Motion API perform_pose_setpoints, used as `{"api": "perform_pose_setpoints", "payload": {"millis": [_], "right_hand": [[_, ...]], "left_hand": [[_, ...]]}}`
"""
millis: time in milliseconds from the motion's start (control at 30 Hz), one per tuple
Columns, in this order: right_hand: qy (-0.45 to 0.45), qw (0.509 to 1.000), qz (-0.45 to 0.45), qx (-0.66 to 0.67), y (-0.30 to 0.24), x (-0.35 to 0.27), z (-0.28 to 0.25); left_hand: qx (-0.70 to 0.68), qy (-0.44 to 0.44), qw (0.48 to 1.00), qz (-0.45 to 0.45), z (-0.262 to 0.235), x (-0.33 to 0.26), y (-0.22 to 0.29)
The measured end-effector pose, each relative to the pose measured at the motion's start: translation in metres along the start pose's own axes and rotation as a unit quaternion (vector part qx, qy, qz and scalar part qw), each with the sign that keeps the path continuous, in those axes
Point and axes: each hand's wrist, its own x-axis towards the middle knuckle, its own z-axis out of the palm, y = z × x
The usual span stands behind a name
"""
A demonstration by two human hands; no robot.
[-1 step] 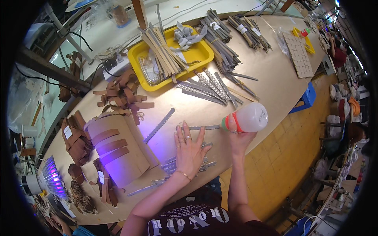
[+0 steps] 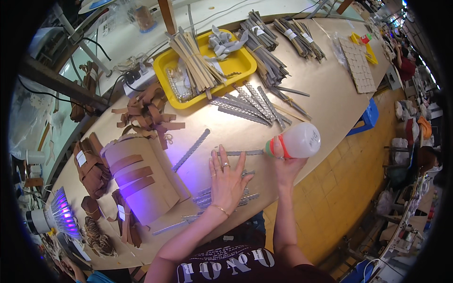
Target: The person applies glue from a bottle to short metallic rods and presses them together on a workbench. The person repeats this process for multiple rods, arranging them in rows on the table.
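My left hand [image 2: 227, 181] lies flat with its fingers spread, fingertips pressing on a narrow grey strip [image 2: 251, 153] on the table. My right hand [image 2: 287, 167] is wrapped round a white plastic squeeze bottle [image 2: 306, 140] with a red and green collar. The bottle is tipped, its nozzle end pointing left at the right end of that strip. Several grey braided strips [image 2: 204, 200] lie beside and partly under my left hand. Another single grey braided strip [image 2: 190, 151] lies apart to its left.
Beyond my hands stands a yellow tray [image 2: 171, 97] with strip bundles, near more grey bundles [image 2: 269, 61]. To the left are brown strips [image 2: 150, 109], a curved cardboard form [image 2: 141, 186] carrying brown strips, and a lamp [image 2: 63, 214] glowing purple. The table edge [image 2: 337, 146] runs along the right.
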Motion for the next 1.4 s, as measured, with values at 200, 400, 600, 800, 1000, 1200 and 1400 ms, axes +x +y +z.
{"api": "perform_pose_setpoints", "payload": {"millis": [200, 400, 600, 800, 1000, 1200, 1400], "right_hand": [[-0.008, 1.0, 0.013, 0.008, -0.003, -0.005, 0.008], [-0.053, 0.997, -0.049, -0.028, 0.001, -0.02, 0.03], [-0.029, 0.999, -0.023, -0.039, 0.004, -0.021, 0.026], [0.022, 0.999, -0.007, -0.031, 0.0, -0.004, 0.009], [-0.052, 0.999, -0.017, -0.001, -0.004, -0.023, 0.027], [-0.078, 0.992, -0.088, -0.049, 0.003, -0.04, 0.054], [-0.086, 0.996, -0.033, -0.003, 0.0, -0.041, 0.056]], "left_hand": [[0.01, 0.001, 1.0, 0.004, 0.0, 0.0, 0.0], [-0.012, 0.015, 1.0, 0.012, -0.003, 0.005, -0.003], [-0.099, -0.005, 0.995, 0.031, -0.018, 0.003, -0.026], [-0.091, -0.016, 0.995, 0.043, -0.021, 0.001, -0.031], [-0.11, 0.009, 0.992, 0.053, -0.017, 0.0, -0.032], [-0.206, 0.031, 0.978, 0.031, -0.025, -0.004, -0.052], [-0.13, 0.063, 0.989, 0.031, -0.023, -0.007, -0.068]]}}
